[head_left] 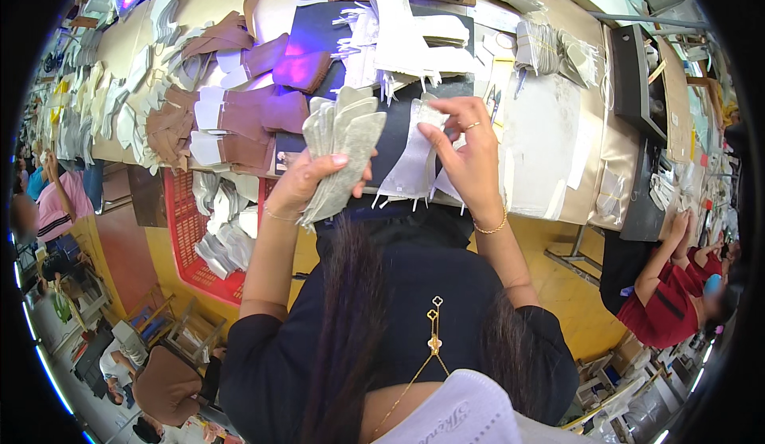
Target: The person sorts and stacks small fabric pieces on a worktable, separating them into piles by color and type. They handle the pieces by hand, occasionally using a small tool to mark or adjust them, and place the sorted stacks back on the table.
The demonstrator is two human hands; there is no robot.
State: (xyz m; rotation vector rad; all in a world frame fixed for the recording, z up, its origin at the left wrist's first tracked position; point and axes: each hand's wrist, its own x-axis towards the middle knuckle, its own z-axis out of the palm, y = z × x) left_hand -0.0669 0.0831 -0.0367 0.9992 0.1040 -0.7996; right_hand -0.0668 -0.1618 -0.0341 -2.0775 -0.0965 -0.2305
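Observation:
My left hand (301, 179) grips a fanned stack of grey shoe-shaped cut pieces (341, 137), held upright over the near table edge. My right hand (466, 145), with a ring and a gold bracelet, pinches the top of a white fabric piece (410, 165) that lies on a dark mat (394, 129). The two hands are close together, the white piece between them. Loose threads hang from the lower edge of the white piece.
Brown and white leather pieces (239, 117) cover the table to the left. More white pieces (406, 34) and bundled stacks (538, 46) lie farther back. A red crate (187, 233) with grey pieces sits below the table at left. Another person in red (665, 301) sits at right.

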